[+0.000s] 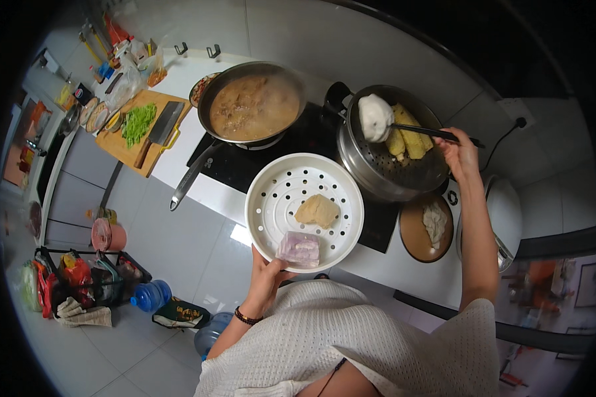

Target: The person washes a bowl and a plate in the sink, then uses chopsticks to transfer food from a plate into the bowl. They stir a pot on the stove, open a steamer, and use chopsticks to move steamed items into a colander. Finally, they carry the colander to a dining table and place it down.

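My left hand (268, 278) grips the near rim of a white perforated steamer tray (278, 198). On the tray lie a tan steamed bun (318, 211) and a purple-and-white bun (299, 248). My right hand (459, 154) holds dark chopsticks (424, 131) over a metal steamer pot (365, 171) at the upper right. At their tips is a white bun (376, 118), above the pot's left side. Yellow corn cobs (408, 131) rest on the perforated layer inside the pot.
A frying pan (191, 173) of steaming brown stew (253, 106) sits on the black cooktop (233, 173). Left of it, a cutting board (146, 94) holds a cleaver (165, 124) and chopped greens (138, 121). A round lid (412, 238) with a cloth (434, 223) lies right. Water jugs (151, 294) stand on the floor.
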A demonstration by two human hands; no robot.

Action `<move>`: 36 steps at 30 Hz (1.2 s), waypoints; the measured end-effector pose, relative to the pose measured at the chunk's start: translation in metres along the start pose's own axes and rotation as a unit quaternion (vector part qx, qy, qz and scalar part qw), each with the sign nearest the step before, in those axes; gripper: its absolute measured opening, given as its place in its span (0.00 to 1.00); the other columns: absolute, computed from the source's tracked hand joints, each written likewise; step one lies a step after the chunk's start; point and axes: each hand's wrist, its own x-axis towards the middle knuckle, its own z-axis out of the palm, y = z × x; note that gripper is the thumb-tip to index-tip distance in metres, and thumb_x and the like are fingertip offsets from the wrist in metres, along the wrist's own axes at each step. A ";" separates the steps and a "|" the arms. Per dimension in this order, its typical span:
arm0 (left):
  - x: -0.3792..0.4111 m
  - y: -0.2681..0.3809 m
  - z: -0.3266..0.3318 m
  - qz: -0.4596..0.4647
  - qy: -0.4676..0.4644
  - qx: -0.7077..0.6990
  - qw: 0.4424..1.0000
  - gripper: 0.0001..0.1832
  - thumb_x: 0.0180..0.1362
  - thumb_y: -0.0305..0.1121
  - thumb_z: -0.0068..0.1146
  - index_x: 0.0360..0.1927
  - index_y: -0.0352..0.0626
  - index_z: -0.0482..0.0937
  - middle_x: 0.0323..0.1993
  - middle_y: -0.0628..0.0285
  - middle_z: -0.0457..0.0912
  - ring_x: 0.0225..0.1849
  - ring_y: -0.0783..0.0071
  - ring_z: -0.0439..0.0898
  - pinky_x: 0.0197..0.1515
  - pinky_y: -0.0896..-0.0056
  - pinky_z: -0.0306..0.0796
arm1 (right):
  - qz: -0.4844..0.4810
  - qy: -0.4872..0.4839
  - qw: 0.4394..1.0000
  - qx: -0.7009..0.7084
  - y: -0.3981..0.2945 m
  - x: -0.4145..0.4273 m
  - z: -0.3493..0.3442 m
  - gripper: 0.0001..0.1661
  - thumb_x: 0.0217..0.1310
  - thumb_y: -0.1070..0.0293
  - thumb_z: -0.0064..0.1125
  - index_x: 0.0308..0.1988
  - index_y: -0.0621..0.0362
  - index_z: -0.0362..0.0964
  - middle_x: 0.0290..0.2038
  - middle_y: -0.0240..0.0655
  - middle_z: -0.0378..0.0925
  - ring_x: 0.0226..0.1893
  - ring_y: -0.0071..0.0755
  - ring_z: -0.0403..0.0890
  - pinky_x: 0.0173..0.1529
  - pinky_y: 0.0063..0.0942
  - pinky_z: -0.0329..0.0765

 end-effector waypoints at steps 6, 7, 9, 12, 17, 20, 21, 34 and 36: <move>0.004 0.002 0.010 0.016 -0.012 0.003 1.000 0.41 0.46 0.25 0.46 0.65 0.47 0.43 0.56 0.50 0.64 0.49 0.59 0.77 0.42 0.63 0.81 | -0.082 -0.030 0.996 -0.020 -0.038 -0.054 0.011 0.15 0.64 0.67 0.49 0.36 0.71 0.73 0.28 0.45 0.78 0.26 0.31 0.79 0.30 0.19 0.77; 0.004 0.003 0.012 0.012 -0.019 0.008 1.000 0.42 0.46 0.25 0.46 0.66 0.47 0.42 0.56 0.50 0.64 0.49 0.60 0.77 0.42 0.64 0.81 | -0.101 -0.058 0.993 -0.021 -0.047 -0.064 0.017 0.15 0.64 0.67 0.48 0.36 0.71 0.73 0.28 0.45 0.78 0.26 0.31 0.79 0.29 0.19 0.77; 0.004 0.004 0.013 0.003 -0.034 0.018 0.999 0.43 0.46 0.25 0.47 0.67 0.48 0.41 0.56 0.51 0.65 0.48 0.62 0.77 0.41 0.66 0.81 | -0.104 -0.127 0.984 -0.065 -0.060 -0.085 0.046 0.15 0.64 0.67 0.49 0.35 0.71 0.72 0.28 0.45 0.77 0.24 0.29 0.79 0.27 0.20 0.77; 0.000 0.000 0.013 -0.002 -0.041 0.026 0.999 0.44 0.47 0.25 0.47 0.67 0.49 0.40 0.56 0.52 0.65 0.49 0.63 0.77 0.40 0.68 0.81 | -0.066 -0.238 0.955 -0.166 -0.062 -0.110 0.107 0.14 0.64 0.67 0.49 0.32 0.68 0.71 0.27 0.44 0.77 0.23 0.28 0.78 0.28 0.20 0.77; 0.003 -0.013 0.019 -0.020 -0.072 -0.079 0.994 0.42 0.49 0.23 0.44 0.67 0.49 0.40 0.59 0.52 0.63 0.54 0.60 0.74 0.47 0.59 0.79 | 0.010 -0.395 0.849 -0.352 -0.031 -0.117 0.172 0.12 0.64 0.68 0.48 0.31 0.66 0.69 0.28 0.37 0.76 0.25 0.21 0.79 0.32 0.17 0.76; -0.001 -0.011 0.017 -0.003 -0.063 -0.060 0.996 0.41 0.50 0.22 0.42 0.67 0.49 0.39 0.61 0.52 0.59 0.57 0.57 0.71 0.50 0.54 0.76 | 0.006 -0.385 0.848 -0.364 -0.050 -0.120 0.184 0.12 0.63 0.68 0.48 0.31 0.67 0.70 0.27 0.35 0.75 0.25 0.20 0.78 0.31 0.17 0.76; -0.001 -0.011 0.015 0.004 -0.062 -0.055 0.997 0.41 0.50 0.23 0.42 0.67 0.49 0.39 0.62 0.51 0.58 0.57 0.56 0.70 0.50 0.53 0.76 | 0.004 -0.384 0.853 -0.352 -0.054 -0.123 0.185 0.12 0.63 0.68 0.48 0.31 0.67 0.70 0.27 0.35 0.75 0.25 0.20 0.78 0.31 0.17 0.76; 0.019 0.002 0.018 0.014 -0.085 -0.082 0.993 0.40 0.48 0.21 0.43 0.63 0.50 0.38 0.59 0.50 0.58 0.54 0.55 0.73 0.46 0.55 0.79 | -0.072 -0.280 0.900 -0.327 -0.079 -0.134 0.176 0.13 0.63 0.69 0.48 0.29 0.67 0.70 0.24 0.36 0.74 0.22 0.21 0.79 0.26 0.14 0.74; 0.018 0.003 0.022 0.021 -0.073 -0.089 0.993 0.40 0.49 0.21 0.42 0.64 0.50 0.37 0.59 0.50 0.58 0.53 0.55 0.73 0.46 0.56 0.79 | -0.078 -0.238 0.910 -0.330 -0.082 -0.138 0.164 0.12 0.63 0.70 0.48 0.29 0.66 0.70 0.25 0.36 0.74 0.22 0.20 0.79 0.26 0.14 0.74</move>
